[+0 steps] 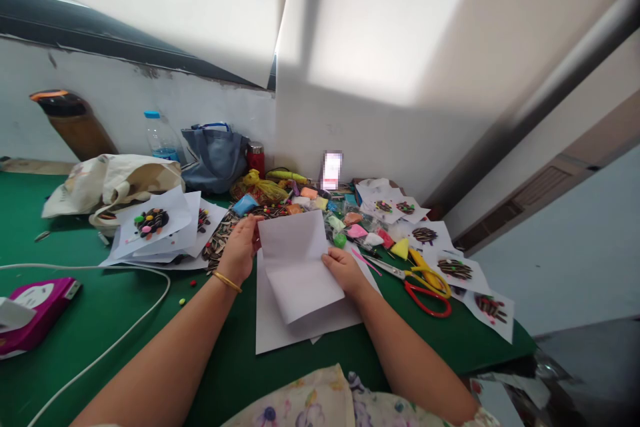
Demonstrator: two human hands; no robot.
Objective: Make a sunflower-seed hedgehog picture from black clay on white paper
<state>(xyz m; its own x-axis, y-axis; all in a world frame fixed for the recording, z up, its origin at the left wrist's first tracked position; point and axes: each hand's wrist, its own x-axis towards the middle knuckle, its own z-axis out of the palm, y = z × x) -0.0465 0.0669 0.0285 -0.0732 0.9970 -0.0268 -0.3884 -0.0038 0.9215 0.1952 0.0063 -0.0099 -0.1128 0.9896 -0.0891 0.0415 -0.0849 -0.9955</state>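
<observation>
A blank white sheet of paper [295, 260], creased across its middle, is held up between my two hands. My left hand [241, 247] grips its upper left edge, with the fingertips partly behind it. Pinching the right edge is my right hand [345, 270]. Below it, more white paper [270, 337] lies flat on the green table. Just past my left hand spreads a heap of striped sunflower seeds [217, 243]. Scissors [425, 290] with red and yellow handles lie to the right of my right hand.
Papers decorated with seeds [155, 223] are stacked at left; others [455, 268] line the right edge. Colourful clay packets [357, 231] crowd the back. A phone [331, 170] leans against the wall. A white cable [125, 333] and a magenta power strip [37, 310] lie at left.
</observation>
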